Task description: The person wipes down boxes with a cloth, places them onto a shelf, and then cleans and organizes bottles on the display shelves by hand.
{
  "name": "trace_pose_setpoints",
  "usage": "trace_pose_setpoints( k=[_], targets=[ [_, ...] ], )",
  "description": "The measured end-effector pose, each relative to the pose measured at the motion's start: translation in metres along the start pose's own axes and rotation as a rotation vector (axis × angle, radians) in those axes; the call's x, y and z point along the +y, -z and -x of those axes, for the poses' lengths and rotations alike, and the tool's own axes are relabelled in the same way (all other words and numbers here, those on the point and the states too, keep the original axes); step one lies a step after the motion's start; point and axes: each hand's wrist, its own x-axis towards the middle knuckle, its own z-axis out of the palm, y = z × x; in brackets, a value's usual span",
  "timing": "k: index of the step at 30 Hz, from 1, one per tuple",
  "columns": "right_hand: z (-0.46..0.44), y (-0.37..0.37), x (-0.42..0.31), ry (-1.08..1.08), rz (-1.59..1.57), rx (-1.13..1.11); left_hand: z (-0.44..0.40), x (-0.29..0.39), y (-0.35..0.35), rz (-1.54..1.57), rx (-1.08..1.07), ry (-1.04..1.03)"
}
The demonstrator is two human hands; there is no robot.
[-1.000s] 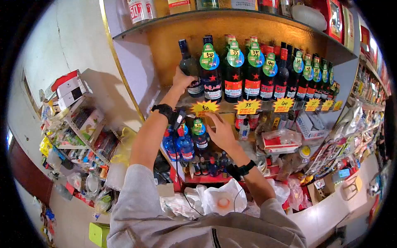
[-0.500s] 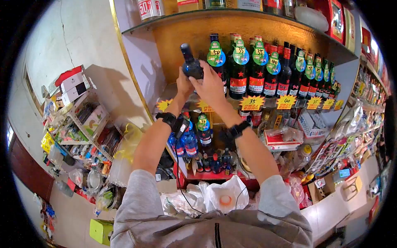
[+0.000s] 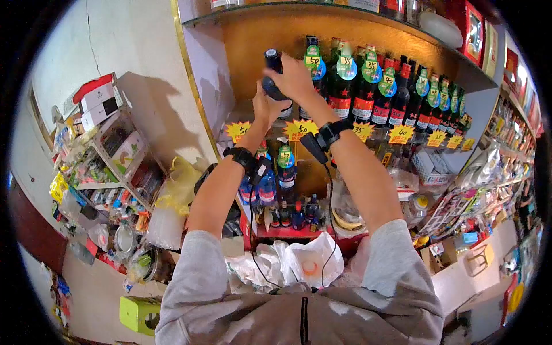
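A dark blue glass bottle (image 3: pixel 272 87) is held above the left end of the middle shelf, cap end up. My left hand (image 3: pixel 265 106) is closed around its lower body. Higher up, the fingers of my right hand (image 3: pixel 294 76) wrap around its neck, just below the cap; they are slightly smeared by motion. Beside my right hand stands a row of dark liquor bottles (image 3: pixel 339 105) with red labels and round green-and-blue neck tags. Under my forearms, yellow star-shaped price tags (image 3: pixel 301 130) line the shelf edge.
Blue-labelled bottles (image 3: pixel 266 187) and small bottles (image 3: pixel 298 217) stand below. A glass shelf (image 3: pixel 345 12) runs overhead. White plastic bags (image 3: pixel 313 261) lie close to my body. To the left is a cluttered rack (image 3: pixel 123 167); a green stool (image 3: pixel 137 315) is on the floor.
My right hand has moved from the bottle's body up to its neck. My view has shifted, so the shelf sits further right. My left hand still grips the lower part.
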Motion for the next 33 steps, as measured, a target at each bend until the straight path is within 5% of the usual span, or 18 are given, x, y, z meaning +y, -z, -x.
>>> trace_pose_setpoints(
  k=[3,8,9,11,13,14,16,18,20,22,24,26,27,29,33],
  targets=[
    [-0.004,0.004,-0.006,0.010,0.035,0.002,0.006,0.012,0.004,-0.034,0.060,0.026],
    [-0.023,0.047,-0.040,0.111,-0.007,0.119,-0.032,-0.002,0.002,0.185,0.102,-0.239],
    [-0.029,0.059,-0.052,0.177,0.125,0.169,-0.035,-0.007,0.004,0.186,0.126,-0.302],
    [-0.041,0.089,-0.078,0.400,-0.116,0.214,-0.021,0.046,0.041,-0.002,0.149,-0.362],
    [-0.041,0.110,-0.101,0.341,-0.016,0.232,-0.012,0.085,0.071,1.233,-0.412,-0.079],
    [-0.053,0.116,-0.098,0.457,0.173,0.345,-0.005,0.101,0.085,1.241,-0.404,-0.053],
    [-0.056,0.142,-0.119,0.445,0.191,0.281,0.017,0.127,0.115,0.139,0.017,-0.673],
    [-0.034,0.166,-0.147,0.295,0.016,0.065,0.040,0.152,0.136,0.082,-0.016,-0.612],
    [-0.032,0.169,-0.145,0.585,-0.103,0.103,0.063,0.160,0.151,0.021,-0.020,-0.546],
    [-0.022,0.165,-0.146,0.739,-0.203,0.097,0.084,0.163,0.171,-0.008,-0.266,-0.369],
    [0.007,0.162,-0.143,0.475,-0.073,0.069,0.099,0.164,0.184,-0.015,-0.515,-0.196],
    [0.043,0.159,-0.138,0.219,0.077,0.055,0.123,0.106,0.119,-0.006,0.040,-0.592],
    [0.061,0.150,-0.144,0.066,0.003,0.039,0.141,0.095,0.111,-0.012,0.049,-0.576],
    [0.097,0.131,-0.148,-0.195,-0.162,0.059,0.171,0.085,0.107,-0.057,-0.150,-0.209],
    [0.171,0.096,-0.112,-0.382,-0.222,-0.114,0.216,0.027,0.078,-0.011,-0.249,-0.115]
  ],
)
